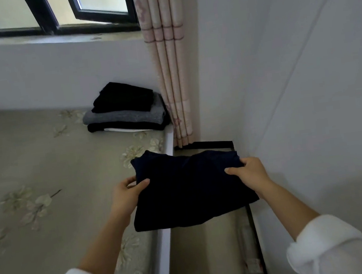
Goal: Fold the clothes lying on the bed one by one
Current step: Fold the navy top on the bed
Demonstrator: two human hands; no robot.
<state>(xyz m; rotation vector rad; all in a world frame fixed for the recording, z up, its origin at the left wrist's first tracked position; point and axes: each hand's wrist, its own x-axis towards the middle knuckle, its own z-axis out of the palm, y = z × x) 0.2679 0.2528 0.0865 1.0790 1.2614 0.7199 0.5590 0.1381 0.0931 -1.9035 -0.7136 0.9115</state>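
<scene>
Both hands (pixel 128 195) (pixel 253 174) grip folded navy garment (pixel 189 191), over bed (pixel 41 169) edge

Home bedroom. Bed with grey-green flower-print sheet (pixel 41 169) runs into the corner, against white plaster walls (pixel 281 66). Black-framed casement window (pixel 50 23) sits above it, one pane swung open. Pale pink pleated curtain with flower print (pixel 172 73) hangs in the corner. Stack of folded black and grey clothes (pixel 125 108) sits on the bed beside the curtain.
</scene>
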